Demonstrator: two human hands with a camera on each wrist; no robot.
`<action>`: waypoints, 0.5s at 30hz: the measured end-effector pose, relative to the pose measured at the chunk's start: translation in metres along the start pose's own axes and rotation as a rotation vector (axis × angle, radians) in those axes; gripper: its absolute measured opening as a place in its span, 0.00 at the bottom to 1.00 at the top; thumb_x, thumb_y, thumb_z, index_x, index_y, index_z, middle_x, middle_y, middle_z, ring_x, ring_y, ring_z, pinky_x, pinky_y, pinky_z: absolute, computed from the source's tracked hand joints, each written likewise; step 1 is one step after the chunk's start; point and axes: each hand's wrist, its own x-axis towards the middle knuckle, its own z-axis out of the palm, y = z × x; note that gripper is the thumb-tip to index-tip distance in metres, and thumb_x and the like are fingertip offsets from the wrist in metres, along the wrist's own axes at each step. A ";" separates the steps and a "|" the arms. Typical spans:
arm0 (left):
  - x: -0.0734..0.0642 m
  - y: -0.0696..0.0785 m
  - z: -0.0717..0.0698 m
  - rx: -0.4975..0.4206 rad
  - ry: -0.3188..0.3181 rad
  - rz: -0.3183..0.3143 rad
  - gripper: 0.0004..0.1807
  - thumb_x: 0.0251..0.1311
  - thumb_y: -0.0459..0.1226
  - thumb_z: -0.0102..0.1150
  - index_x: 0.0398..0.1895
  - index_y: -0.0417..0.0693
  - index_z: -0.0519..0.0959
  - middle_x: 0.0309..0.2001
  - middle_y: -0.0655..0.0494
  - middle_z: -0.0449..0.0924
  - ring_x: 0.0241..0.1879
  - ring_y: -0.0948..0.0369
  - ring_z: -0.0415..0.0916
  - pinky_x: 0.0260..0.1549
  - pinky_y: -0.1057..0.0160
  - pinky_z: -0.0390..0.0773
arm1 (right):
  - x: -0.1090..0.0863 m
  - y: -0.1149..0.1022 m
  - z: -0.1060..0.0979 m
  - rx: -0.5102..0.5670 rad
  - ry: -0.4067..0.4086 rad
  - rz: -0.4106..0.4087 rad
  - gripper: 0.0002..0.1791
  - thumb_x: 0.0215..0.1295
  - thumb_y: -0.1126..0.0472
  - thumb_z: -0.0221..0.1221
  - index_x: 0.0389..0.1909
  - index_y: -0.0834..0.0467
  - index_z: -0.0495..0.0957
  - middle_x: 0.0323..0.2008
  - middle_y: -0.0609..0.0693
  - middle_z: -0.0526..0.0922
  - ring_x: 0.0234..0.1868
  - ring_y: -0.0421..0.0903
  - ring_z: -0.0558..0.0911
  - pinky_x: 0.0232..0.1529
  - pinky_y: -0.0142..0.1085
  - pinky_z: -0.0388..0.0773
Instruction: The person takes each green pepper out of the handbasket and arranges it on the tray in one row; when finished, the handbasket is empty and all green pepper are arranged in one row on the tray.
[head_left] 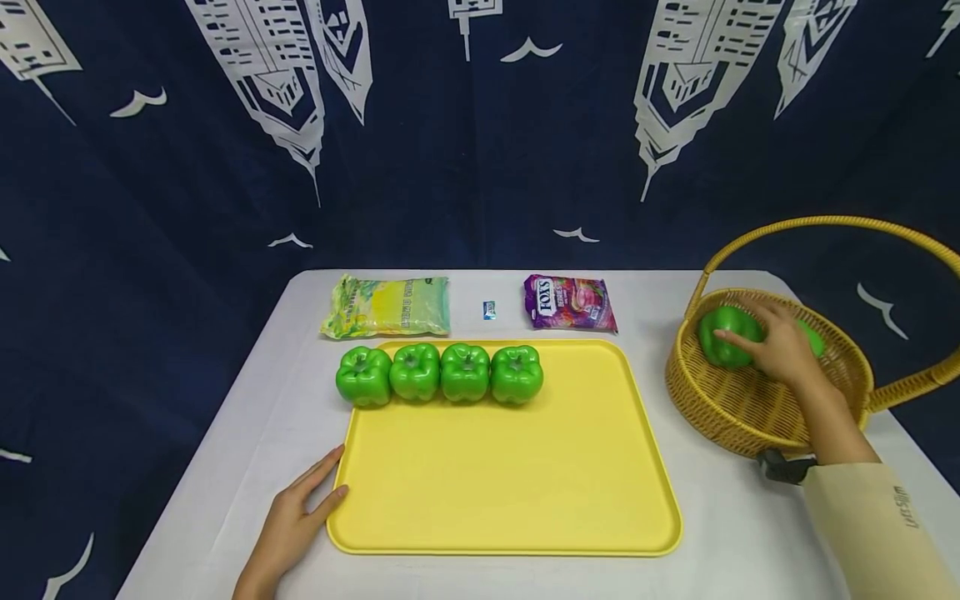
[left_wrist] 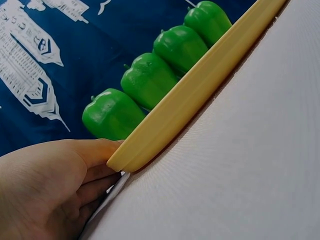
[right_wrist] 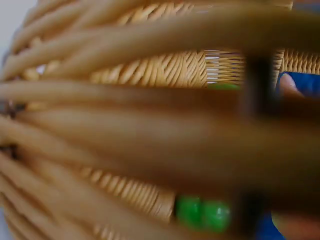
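My left hand touches the left edge of the yellow tray, with the index finger and thumb reaching its rim; the left wrist view shows the hand at the tray's corner. My right hand is inside the wicker basket and grips a green bell pepper, thumb across its front. Another green pepper shows partly behind the hand. Blurred basket strands fill much of the right wrist view and hide most of that hand.
A row of several green bell peppers lines the tray's far left edge. Behind the tray lie a green-yellow packet, a small blue sachet and a purple candy bag. The basket's tall handle arches over its right side.
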 end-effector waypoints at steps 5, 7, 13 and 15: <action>0.001 0.000 0.000 -0.001 0.000 -0.005 0.29 0.58 0.45 0.60 0.64 0.53 0.69 0.61 0.53 0.69 0.60 0.59 0.62 0.52 0.89 0.50 | -0.002 0.004 0.002 -0.034 -0.057 -0.028 0.40 0.61 0.50 0.60 0.68 0.63 0.55 0.58 0.81 0.55 0.52 0.79 0.60 0.43 0.69 0.62; 0.001 0.000 0.000 -0.004 -0.002 -0.008 0.29 0.59 0.46 0.60 0.64 0.53 0.68 0.61 0.53 0.69 0.60 0.57 0.63 0.52 0.89 0.50 | -0.004 0.004 0.000 -0.024 -0.075 -0.048 0.40 0.60 0.51 0.61 0.67 0.63 0.56 0.57 0.80 0.56 0.51 0.78 0.62 0.41 0.68 0.64; 0.001 0.000 0.000 -0.009 -0.006 -0.001 0.29 0.59 0.46 0.59 0.64 0.53 0.68 0.61 0.54 0.69 0.60 0.56 0.63 0.52 0.89 0.50 | -0.014 0.003 -0.006 0.058 -0.152 -0.098 0.40 0.54 0.58 0.67 0.65 0.63 0.60 0.59 0.74 0.61 0.51 0.72 0.65 0.41 0.63 0.65; 0.001 0.000 0.000 -0.008 -0.005 0.000 0.28 0.59 0.46 0.59 0.64 0.53 0.68 0.61 0.53 0.70 0.60 0.56 0.64 0.52 0.89 0.50 | -0.017 0.002 -0.007 0.105 -0.187 -0.084 0.41 0.54 0.58 0.67 0.67 0.62 0.58 0.60 0.74 0.60 0.50 0.71 0.66 0.41 0.62 0.65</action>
